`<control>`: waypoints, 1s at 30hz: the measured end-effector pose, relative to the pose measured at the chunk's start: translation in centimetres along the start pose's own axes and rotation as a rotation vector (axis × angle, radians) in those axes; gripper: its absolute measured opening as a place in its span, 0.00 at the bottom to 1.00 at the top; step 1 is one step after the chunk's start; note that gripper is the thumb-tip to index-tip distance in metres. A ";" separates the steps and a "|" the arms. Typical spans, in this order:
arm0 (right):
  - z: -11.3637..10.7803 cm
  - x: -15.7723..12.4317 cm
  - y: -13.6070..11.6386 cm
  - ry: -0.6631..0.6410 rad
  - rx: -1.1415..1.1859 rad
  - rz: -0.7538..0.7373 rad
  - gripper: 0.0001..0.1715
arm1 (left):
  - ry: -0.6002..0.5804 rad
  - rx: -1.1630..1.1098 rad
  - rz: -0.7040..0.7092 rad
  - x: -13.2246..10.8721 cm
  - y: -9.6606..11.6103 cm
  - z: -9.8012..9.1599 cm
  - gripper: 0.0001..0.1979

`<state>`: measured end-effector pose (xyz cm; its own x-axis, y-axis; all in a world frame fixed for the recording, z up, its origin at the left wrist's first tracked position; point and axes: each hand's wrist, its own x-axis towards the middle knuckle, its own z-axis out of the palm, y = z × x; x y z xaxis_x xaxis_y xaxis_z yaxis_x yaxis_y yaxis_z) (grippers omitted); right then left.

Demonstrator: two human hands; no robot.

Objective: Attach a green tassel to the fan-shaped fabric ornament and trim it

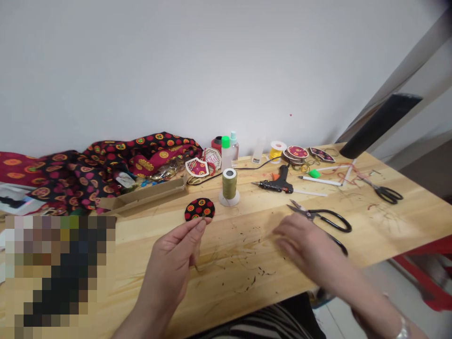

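My left hand (183,245) pinches the lower edge of a round fabric-covered disc (199,208), black with red and yellow flower shapes, held upright above the table. A short thread-like end hangs below those fingers. My right hand (300,240) is over the table to the right, its fingers smeared by motion. Beside and partly under it lie big black-handled scissors (332,219); whether the hand touches them I cannot tell. A spool of olive thread (229,184) stands just behind the disc.
Patterned fabric (141,150) is heaped at the back left behind a long cardboard box (148,195). A glue gun (280,181), small scissors (386,193), yellow thread spool (276,153) and bottles (229,153) stand or lie farther back. Dark scraps dot the wooden table (240,282).
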<state>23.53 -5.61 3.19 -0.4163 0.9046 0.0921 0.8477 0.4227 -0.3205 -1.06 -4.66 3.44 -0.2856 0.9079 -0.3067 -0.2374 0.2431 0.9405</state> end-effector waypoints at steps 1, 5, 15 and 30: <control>0.6 0.2 -1.3 -0.040 0.053 -0.049 0.07 | -0.040 -0.013 -0.022 0.0 0.0 0.0 0.18; 2.9 0.7 -4.3 -0.083 -0.049 -0.213 0.05 | -0.078 -0.045 -0.054 -0.1 -0.1 -0.3 0.15; 3.6 1.0 -4.6 -0.172 -0.061 -0.269 0.04 | -0.100 -0.057 -0.047 -0.1 -0.3 -0.3 0.14; -0.9 3.3 -5.4 -0.015 0.717 -0.055 0.06 | -0.133 -0.035 -0.058 -0.9 -0.6 0.4 0.15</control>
<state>17.90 -4.87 6.10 -0.4611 0.8799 0.1147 0.4029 0.3228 -0.8564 -0.33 -5.45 3.22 -0.1451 0.9305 -0.3364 -0.2833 0.2867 0.9152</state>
